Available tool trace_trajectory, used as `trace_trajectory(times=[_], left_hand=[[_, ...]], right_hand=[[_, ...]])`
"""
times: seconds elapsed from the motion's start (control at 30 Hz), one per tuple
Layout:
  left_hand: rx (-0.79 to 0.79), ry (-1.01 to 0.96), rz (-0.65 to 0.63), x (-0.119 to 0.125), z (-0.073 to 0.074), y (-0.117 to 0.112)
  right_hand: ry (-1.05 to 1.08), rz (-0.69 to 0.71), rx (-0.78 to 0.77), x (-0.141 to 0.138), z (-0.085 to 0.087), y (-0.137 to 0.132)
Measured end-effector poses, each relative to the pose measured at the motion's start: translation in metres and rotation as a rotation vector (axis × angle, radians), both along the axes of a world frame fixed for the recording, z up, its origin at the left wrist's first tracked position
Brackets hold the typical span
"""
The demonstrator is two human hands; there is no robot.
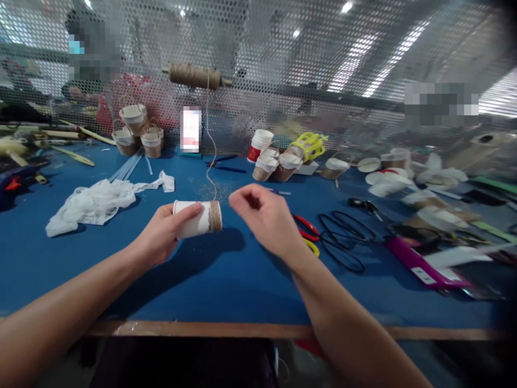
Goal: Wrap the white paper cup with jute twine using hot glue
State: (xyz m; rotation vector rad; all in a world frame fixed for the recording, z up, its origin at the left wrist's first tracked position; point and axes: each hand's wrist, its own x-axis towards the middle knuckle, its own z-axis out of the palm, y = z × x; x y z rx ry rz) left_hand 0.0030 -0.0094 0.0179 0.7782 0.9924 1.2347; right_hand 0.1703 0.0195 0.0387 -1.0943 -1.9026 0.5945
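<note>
From the head camera, the left hand (161, 234) grips a white paper cup (194, 218) lying sideways at centre frame, fingers curled around it — a band of brown twine (215, 215) wraps its right end. The twine runs up to a spool (194, 75) on the mesh screen (363, 54), upper centre. The right hand (266, 218), just right of the cup, has fingers loosely curled, thumb and forefinger pinched; whether they hold the thread I cannot tell. White cloth (92, 202) lies at left on the blue table (226, 280) — scissors (307, 231) at right.
</note>
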Motion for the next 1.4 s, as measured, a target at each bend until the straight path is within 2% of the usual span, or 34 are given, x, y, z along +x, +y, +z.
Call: trace_trajectory(times=[0.07,0.13,0.27,0.47,0.6,0.67,0.8,0.87,0.9,0.97,1.03,1.17,1.27,1.4], left_hand=[[-0.039,-0.012,0.018,-0.001,-0.001,0.003],[-0.033,-0.011,0.015,-0.002,-0.004,0.004],[0.035,0.013,-0.001,-0.003,-0.007,0.003],[0.19,0.13,0.003,-0.005,-0.012,0.003],[0.253,0.24,-0.054,-0.01,-0.013,0.006],[0.185,0.157,-0.104,-0.013,-0.009,0.008],[-0.06,-0.121,-0.256,-0.018,0.001,0.017],[-0.103,-0.141,-0.32,-0.019,0.002,0.021],[-0.1,-0.113,-0.311,-0.019,0.002,0.023],[-0.043,-0.029,-0.242,-0.018,0.0,0.026],[0.048,0.058,-0.181,-0.015,-0.003,0.028],[0.156,0.12,-0.251,-0.01,-0.002,0.029],[0.088,0.072,-0.34,-0.008,0.003,0.029],[-0.111,0.017,-0.359,-0.006,0.005,0.031]], right_hand=[[-0.103,0.096,-0.051,-0.007,-0.001,-0.009],[-0.152,0.098,-0.071,-0.013,-0.005,-0.015],[-0.106,0.061,-0.124,-0.017,-0.009,-0.015],[-0.01,0.204,-0.321,-0.01,-0.007,-0.007],[0.009,0.25,-0.359,-0.005,-0.008,0.002],[0.013,0.281,-0.321,-0.004,-0.007,0.005],[-0.079,0.329,-0.188,-0.005,-0.001,0.0],[-0.144,0.328,-0.1,-0.005,0.0,-0.003],[-0.161,0.324,-0.072,-0.005,-0.001,-0.004],[-0.152,0.321,-0.108,-0.002,-0.002,-0.003],[-0.087,0.318,-0.228,0.001,-0.004,0.002],[0.118,0.288,-0.383,0.007,-0.01,0.013],[0.171,0.276,-0.379,0.009,-0.014,0.014],[0.063,0.289,-0.271,0.008,-0.015,0.006]])
